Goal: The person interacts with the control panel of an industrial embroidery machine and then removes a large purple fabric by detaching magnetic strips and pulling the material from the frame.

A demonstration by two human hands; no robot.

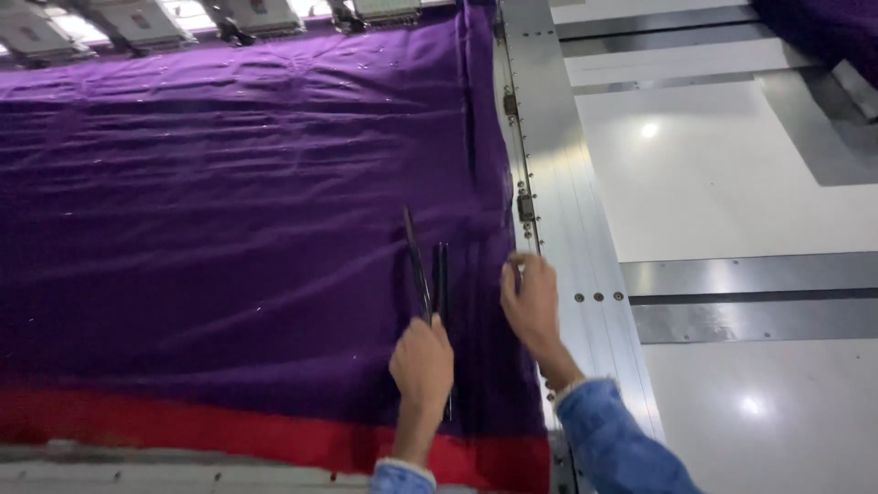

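Purple cloth (229, 210) fills the left and middle of the frame, stretched flat. At lower centre my left hand (422, 361) is closed on thin dark rods (430, 270). Just right, my right hand (529, 302) pinches the cloth's edge by the metal frame rail (567, 210); next, I judge, a rod needs lining up along that edge.

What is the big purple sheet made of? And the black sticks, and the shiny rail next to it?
The purple sheet looks like woven cloth with a soft sheen: it wrinkles and folds. The black sticks in the left hand look hard and glossy, maybe plastic or metal; I can't tell which. The shiny rail looks like brushed metal, with screws and reflections. The right hand is beside it.
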